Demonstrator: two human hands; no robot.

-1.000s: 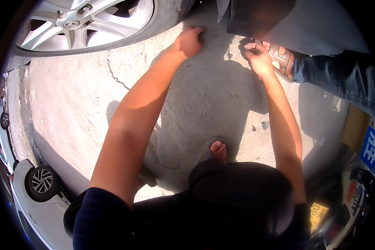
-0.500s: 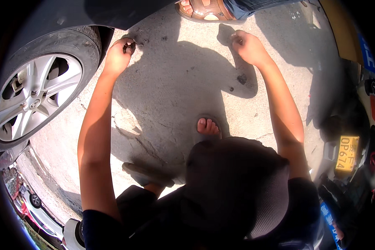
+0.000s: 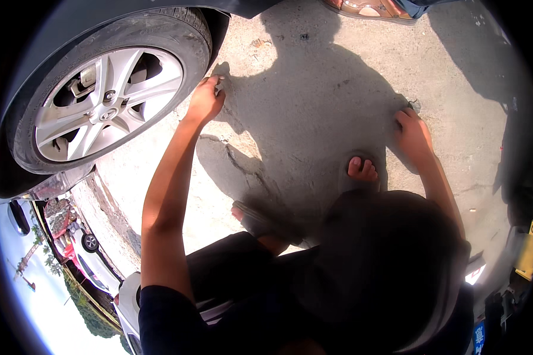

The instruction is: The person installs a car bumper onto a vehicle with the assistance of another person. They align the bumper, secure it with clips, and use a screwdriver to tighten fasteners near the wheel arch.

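My left hand (image 3: 207, 99) is raised just right of a car wheel (image 3: 109, 106) with a silver alloy rim and black tyre. Its fingers are curled round something small that I cannot make out. My right hand (image 3: 412, 133) hangs over the shaded concrete (image 3: 302, 100) at the right, fingers bent inward; what they hold, if anything, is hidden. Below it and to its left show the toes of my bare foot (image 3: 363, 168). A second foot of mine (image 3: 240, 214), partly in shadow, is lower left, beside my dark clothing.
Another person's sandalled foot (image 3: 373, 10) and jeans are at the top edge. Dark bodywork (image 3: 59, 23) arches over the wheel. A white car (image 3: 95, 263) stands far left. At the right rim are dark objects and a yellow plate (image 3: 529, 251).
My view has swung, so the wheel looks larger and higher. My right hand has moved down and outward. My left hand appears lower and farther right than half a second ago, closer beside the tyre.
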